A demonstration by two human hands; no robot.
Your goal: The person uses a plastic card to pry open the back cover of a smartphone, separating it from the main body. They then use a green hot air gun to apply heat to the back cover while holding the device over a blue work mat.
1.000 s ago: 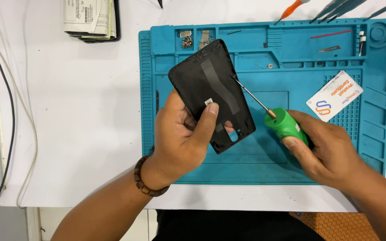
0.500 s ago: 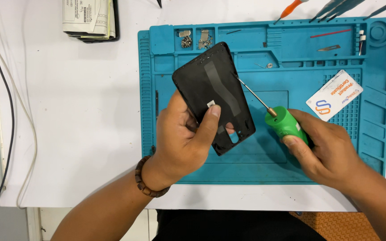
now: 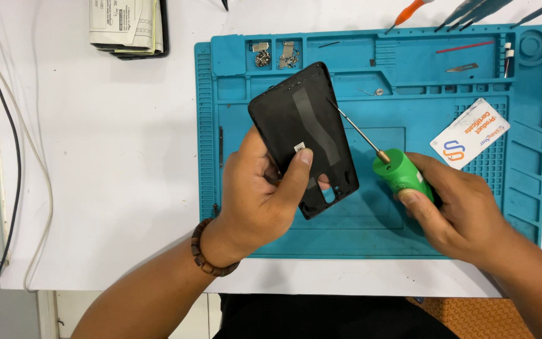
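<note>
**Black phone shell held above the blue mat, screwdriver tip at its edge**

The left hand (image 3: 261,201) is holding a flat black plastic phone back shell (image 3: 302,135) tilted above the centre of the blue silicone repair mat (image 3: 233,69). Its grip is closing narrowly on the shell's lower end, with the thumb lying across the inner face and the fingers going behind it. The right hand (image 3: 456,213) is wrapping tightly around the green plastic handle of a slim-shafted precision screwdriver (image 3: 399,172), right of the shell and over the mat's lower right area; the thin metal shaft is reaching up-left, and its tip is sitting at the shell's right edge.

The shell is looking light, thin and fairly stiff, though likely to flex or crack if squeezed hard, and its smooth face could be slippery. Taking it by the long side edges near 1 end, as the left hand is doing, seems the safest hold.

A white printed card (image 3: 470,133) is lying on the mat's right part. Small metal screws and brackets (image 3: 275,56) are sitting in the mat's top-left compartments. A stack of papers (image 3: 127,28) is resting on the white counter (image 3: 95,188), left of the mat's top corner.
</note>
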